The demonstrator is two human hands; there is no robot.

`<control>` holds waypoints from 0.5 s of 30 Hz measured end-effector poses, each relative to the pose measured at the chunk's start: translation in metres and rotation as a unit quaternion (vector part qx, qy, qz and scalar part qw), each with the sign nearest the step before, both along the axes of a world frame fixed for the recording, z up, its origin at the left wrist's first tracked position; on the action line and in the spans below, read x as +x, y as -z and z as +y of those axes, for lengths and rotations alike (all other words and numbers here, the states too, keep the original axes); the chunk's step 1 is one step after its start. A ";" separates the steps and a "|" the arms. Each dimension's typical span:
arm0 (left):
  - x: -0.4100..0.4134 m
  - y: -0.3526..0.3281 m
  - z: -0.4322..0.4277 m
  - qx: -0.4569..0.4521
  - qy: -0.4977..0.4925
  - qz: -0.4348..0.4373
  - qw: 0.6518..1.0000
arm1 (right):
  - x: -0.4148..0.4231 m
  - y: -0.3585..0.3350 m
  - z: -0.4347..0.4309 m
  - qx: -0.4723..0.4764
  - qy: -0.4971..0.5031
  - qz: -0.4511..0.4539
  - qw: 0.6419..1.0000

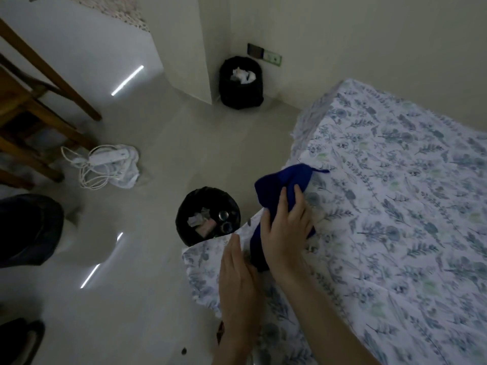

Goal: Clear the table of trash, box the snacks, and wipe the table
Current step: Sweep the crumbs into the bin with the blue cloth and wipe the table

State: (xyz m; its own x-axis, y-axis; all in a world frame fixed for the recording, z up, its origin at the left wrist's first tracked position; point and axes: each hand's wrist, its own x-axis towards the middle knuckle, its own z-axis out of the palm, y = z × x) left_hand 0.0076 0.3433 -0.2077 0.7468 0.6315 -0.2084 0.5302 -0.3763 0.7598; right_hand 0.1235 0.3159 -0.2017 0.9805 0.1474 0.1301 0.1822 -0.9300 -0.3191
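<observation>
A table under a white cloth with blue leaf print [395, 206] fills the right half of the view. My right hand [286, 222] presses a dark blue rag [284, 180] flat on the cloth near the table's left edge. My left hand [237, 275] is at that edge beside the rag, fingers straight and together, edge-on, holding nothing that I can see. Just below the table edge stands a black-lined trash bin [184, 219] with crumpled paper, wrappers and cans inside.
A second black bin [241, 97] with white paper stands in the far corner. A white power strip with coiled cord [108, 156] lies on the floor by wooden chair legs [39, 101]. A dark object [26, 230] sits at the left.
</observation>
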 end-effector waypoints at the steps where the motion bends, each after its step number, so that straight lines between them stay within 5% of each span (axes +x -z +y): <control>1: 0.000 0.000 0.000 -0.010 -0.005 -0.007 1.000 | 0.002 0.001 0.002 0.000 -0.004 -0.007 1.000; 9: 0.000 0.004 0.000 0.069 0.075 -0.022 0.995 | -0.003 -0.002 -0.065 0.004 -0.002 -0.028 1.000; 15: 0.009 0.002 -0.022 0.229 0.268 -0.022 0.935 | -0.034 -0.007 -0.186 -0.018 0.065 -0.010 0.998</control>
